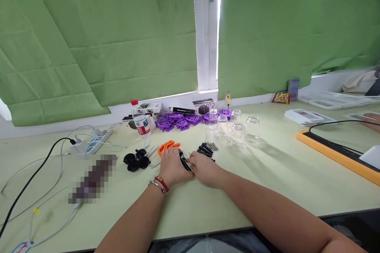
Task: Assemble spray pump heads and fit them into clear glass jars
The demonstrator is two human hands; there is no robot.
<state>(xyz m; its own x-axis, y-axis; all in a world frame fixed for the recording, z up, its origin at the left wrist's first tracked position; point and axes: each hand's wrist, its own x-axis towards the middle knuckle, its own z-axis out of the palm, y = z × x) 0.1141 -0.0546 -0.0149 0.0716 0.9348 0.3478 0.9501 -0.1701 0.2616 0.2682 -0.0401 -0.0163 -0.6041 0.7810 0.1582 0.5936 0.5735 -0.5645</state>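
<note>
My left hand (pixel 173 166) rests on the table, its fingers curled round a dark, elongated black part (pixel 184 161). My right hand (pixel 205 167) meets it from the right, its bent fingertips at that same part; whether they pinch something small is hidden. Orange plastic pieces (pixel 168 146) lie just beyond my left fingers. Behind my right hand are several black handle-like pieces (pixel 204 149) and a group of small metal springs (pixel 213 146). Black round cups (pixel 137 161) and thin metal rods (pixel 152 151) are left of my left hand.
Purple plastic pieces (pixel 184 120) are heaped near the wall. Clear glass jars (pixel 238 133) stand at right centre. A red-capped bottle (pixel 140 120), a power strip (pixel 99 140) and cables occupy the left. An orange-edged black device (pixel 335 154) sits at far right.
</note>
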